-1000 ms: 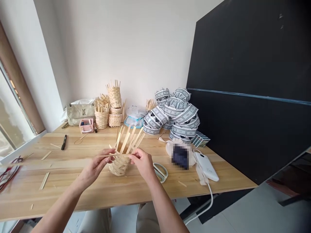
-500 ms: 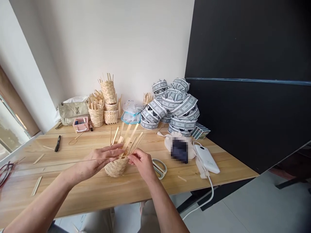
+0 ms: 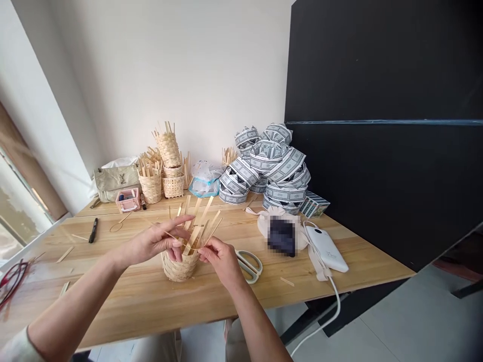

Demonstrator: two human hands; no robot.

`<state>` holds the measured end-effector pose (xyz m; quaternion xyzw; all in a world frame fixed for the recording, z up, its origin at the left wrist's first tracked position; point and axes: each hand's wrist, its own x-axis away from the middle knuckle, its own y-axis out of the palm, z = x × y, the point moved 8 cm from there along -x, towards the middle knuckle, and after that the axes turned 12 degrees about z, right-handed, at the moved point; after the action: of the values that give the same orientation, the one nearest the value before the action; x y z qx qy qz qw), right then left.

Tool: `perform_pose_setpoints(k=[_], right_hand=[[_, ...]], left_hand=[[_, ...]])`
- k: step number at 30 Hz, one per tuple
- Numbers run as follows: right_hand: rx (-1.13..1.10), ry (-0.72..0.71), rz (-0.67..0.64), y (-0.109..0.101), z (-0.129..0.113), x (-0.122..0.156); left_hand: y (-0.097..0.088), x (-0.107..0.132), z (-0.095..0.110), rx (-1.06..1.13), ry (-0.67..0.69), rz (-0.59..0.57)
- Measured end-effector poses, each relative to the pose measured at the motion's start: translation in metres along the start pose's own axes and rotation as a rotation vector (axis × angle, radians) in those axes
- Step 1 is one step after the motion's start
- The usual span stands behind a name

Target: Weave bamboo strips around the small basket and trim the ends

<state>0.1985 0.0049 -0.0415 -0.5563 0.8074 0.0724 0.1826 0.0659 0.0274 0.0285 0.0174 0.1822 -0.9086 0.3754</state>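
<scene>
A long, honey-toned wooden table (image 3: 124,306) runs across the frame below a white wall, with black panels (image 3: 381,85) filling the upper right. At its back, near the middle, rises a heap of grey-and-white printed paper bands (image 3: 277,171), while woven bamboo baskets (image 3: 168,151) stand in a pale, rough-textured cluster to their left, beside a cream quilted handbag (image 3: 113,183). Nearer the front, steel scissors with pale handles (image 3: 249,266) lie just right of the work, close to a glossy white power bank (image 3: 326,249). At lower center, between both hands, sits a half-woven bamboo basket (image 3: 179,269), its tight, matte lower weave ending in a fan of flat upright strips (image 3: 198,216). The right hand (image 3: 222,261) pinches the rim with thumb and fingers, while the left hand (image 3: 153,241) curves its slightly spread fingers (image 3: 177,226) around the uprights, seemingly guiding a thin strand (image 3: 168,234). Firm rim support and evenly spaced uprights would likely favor a snug, regular weave.
</scene>
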Motion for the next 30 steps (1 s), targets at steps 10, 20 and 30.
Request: perform_pose_setpoints(k=[10, 20, 30], right_hand=[[0.000, 0.043, -0.074, 0.002, 0.013, 0.002], [-0.005, 0.071, -0.086, 0.007, 0.007, 0.005], [0.061, -0.004, -0.065, 0.009, -0.003, 0.009]], left_hand=[[0.018, -0.002, -0.003, 0.088, -0.017, -0.050], [0.016, 0.002, 0.006, -0.063, 0.287, 0.113], [0.010, 0.042, -0.001, -0.233, 0.237, 0.575]])
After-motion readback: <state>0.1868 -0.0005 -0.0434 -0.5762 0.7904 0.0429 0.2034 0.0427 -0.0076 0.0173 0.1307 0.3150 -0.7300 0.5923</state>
